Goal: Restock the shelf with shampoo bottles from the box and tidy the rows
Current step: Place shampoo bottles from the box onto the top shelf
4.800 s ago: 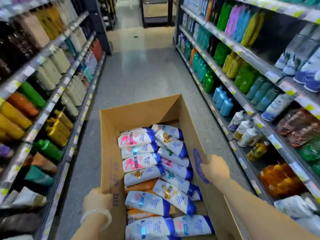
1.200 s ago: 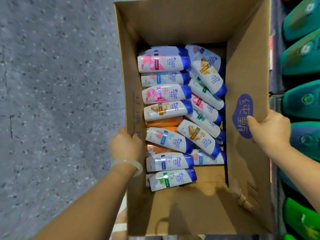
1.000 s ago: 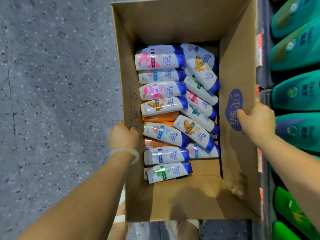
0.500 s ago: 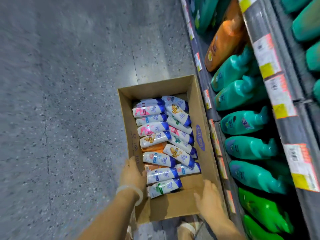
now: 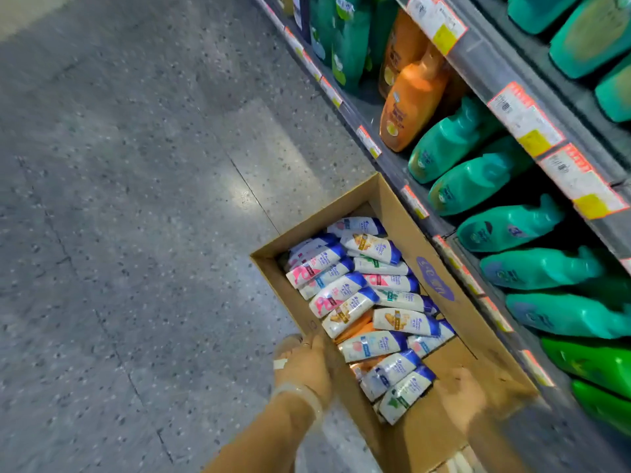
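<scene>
Shelf (image 5: 505, 68) runs down the right side, rows packed with big green bottles (image 5: 478, 180) and a few orange bottles (image 5: 411, 104). No white shampoo visible on it from this angle, so I can't tell where the target row is.

Box (image 5: 444, 291) sits on the floor (image 5: 136, 233), right up against the shelf base. Looks set down, or nearly so. It's full: white blue-capped shampoo bottles (image 5: 372, 247) lie on their sides in two rough columns, with a few orange ones showing underneath.

Left hand (image 5: 304, 365) grips the box's left wall, fingers curled over the rim. Right hand (image 5: 461, 396) is over the near end of the box, blurred; looks loosely spread and empty, not on any bottle, but I can't tell for sure.

Progress, judged: basically zero restocked. Box is staged, nothing pulled out yet.

Left to do: all of it. Pick bottles, stand them on the shelf, straighten the rows.
</scene>
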`<state>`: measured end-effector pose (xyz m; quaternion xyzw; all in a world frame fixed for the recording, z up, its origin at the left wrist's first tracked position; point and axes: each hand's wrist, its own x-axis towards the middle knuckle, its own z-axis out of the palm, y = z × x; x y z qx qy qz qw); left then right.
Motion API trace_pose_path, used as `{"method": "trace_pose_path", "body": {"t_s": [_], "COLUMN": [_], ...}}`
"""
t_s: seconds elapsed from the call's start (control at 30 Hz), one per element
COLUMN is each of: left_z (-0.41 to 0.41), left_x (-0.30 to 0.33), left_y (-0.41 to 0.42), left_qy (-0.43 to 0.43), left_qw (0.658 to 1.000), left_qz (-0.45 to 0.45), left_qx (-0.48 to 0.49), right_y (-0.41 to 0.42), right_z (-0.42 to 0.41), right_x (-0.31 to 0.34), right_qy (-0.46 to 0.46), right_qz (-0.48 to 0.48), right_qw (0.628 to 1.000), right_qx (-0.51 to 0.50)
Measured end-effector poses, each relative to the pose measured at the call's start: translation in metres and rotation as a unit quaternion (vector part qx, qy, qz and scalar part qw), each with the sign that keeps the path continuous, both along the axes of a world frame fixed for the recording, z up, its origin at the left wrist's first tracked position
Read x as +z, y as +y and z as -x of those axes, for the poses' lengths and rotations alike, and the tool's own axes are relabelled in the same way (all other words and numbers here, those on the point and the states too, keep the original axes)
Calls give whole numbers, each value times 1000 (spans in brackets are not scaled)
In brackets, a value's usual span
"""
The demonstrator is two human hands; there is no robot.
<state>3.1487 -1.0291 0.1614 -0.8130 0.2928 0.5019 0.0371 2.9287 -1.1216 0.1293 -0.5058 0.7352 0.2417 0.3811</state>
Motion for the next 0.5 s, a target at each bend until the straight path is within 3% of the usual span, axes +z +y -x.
{"method": "trace_pose_path", "body": {"t_s": [0.3, 0.4, 0.5], "left_z": [-35, -43, -56], "left_x": [-29, -64, -112], "left_y": [-56, -79, -86], "left_qy": [10, -38, -69], "left_qw": [999, 994, 993], "left_qz": [13, 18, 23], "left_qx": [-43, -100, -89], "right_y": [53, 53, 51], "right_z": [-40, -57, -84], "right_x": [-22, -52, -99], "right_qy": [-69, -96, -147], "right_qz": [-48, -26, -27], "right_qw": [992, 987, 970], "right_qx": [-91, -128, -191]}}
